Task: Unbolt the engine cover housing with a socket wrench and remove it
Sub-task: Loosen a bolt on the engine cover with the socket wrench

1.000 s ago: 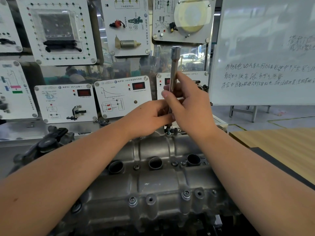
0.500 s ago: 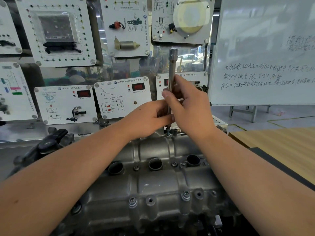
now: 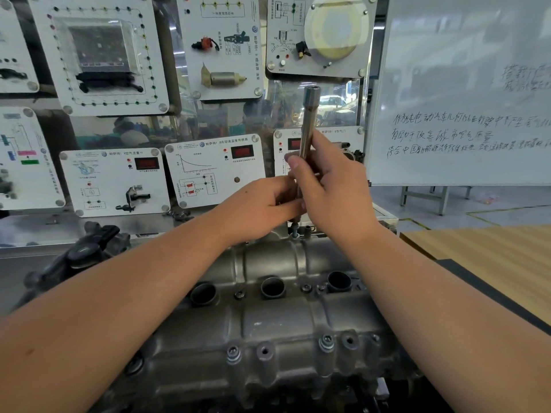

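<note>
— Grey cast metal first: the engine cover (image 3: 277, 320) fills the lower middle, lying across in front of the person, with open round wells along its top and bolts along the near edge. Behind it stand white display panels (image 3: 113, 180), a whiteboard (image 3: 465, 90) to the right and a wooden tabletop (image 3: 492, 257) beside it.

— And the hands?

— Both meet over the cover's far edge. The right hand (image 3: 337, 192) has its fingers curled round a long socket wrench (image 3: 308, 126), held upright, its top end free above the fist. The left hand (image 3: 262, 207) pinches the shaft lower down, steadying it.

— Where's the bolt?

— Straight below the fingers: a small bolt (image 3: 294, 229) stands partly raised from the far rim, the tool's lower tip just above or on it; I can't tell which. I'd judge the pull is straight up along the shaft. Nothing blocks that line, though several near-edge bolts remain seated.
</note>
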Available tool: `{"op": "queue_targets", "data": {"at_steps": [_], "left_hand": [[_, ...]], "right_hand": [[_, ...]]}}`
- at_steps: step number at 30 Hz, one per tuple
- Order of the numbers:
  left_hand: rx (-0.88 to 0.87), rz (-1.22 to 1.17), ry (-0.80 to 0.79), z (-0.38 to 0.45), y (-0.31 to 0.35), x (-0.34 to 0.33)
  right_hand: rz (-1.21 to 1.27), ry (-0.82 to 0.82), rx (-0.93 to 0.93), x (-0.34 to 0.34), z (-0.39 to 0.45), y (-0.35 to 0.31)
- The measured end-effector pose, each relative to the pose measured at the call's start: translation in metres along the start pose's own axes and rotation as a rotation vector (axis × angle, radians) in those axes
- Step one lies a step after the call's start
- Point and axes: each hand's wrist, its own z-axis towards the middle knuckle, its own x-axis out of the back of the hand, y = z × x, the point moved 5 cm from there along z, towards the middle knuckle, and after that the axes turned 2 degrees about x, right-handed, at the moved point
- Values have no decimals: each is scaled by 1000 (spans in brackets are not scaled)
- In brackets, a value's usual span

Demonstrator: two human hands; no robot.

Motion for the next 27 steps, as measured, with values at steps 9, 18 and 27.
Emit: {"op": "queue_targets", "data": {"at_steps": [9,18,27], "left_hand": [[-9,21,-15,2,0,0],[5,58,-9,3,-3,-2],[1,40,3,2,-1,0]], "right_hand": [[83,-6,-42,0,-1,-1],[45,-41,-55,0,0,-2],[9,-21,-22,0,0,-2]]}}
